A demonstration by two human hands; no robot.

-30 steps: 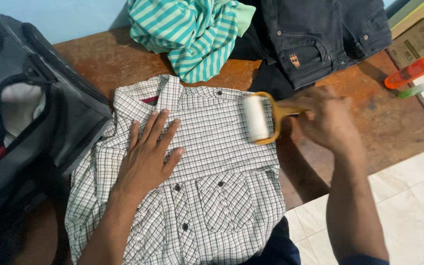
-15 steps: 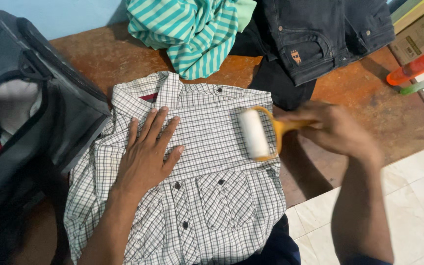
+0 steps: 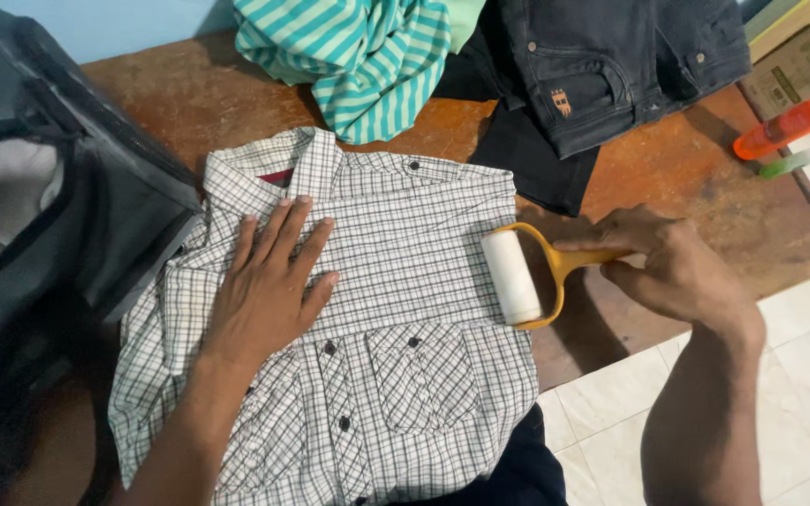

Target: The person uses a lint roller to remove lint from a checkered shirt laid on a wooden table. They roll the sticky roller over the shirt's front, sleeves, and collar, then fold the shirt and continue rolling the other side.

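Shirt: the checked shirt lies folded flat on the brown tabletop, beside a grey bag.
Left hand: spread open, palm pressing the cloth; no grip closed on anything.
Right hand: grip clamped on the yellow handle of the lint roller, its white drum at the shirt's right edge.
Handling: the shirt looks soft and light, likely to bunch unless pinned; the roller seems light and stiff, best held by its handle.
Beyond: striped top, dark jeans.

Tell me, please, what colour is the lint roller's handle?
Yellow-orange, on the lint roller in the right hand; head view.
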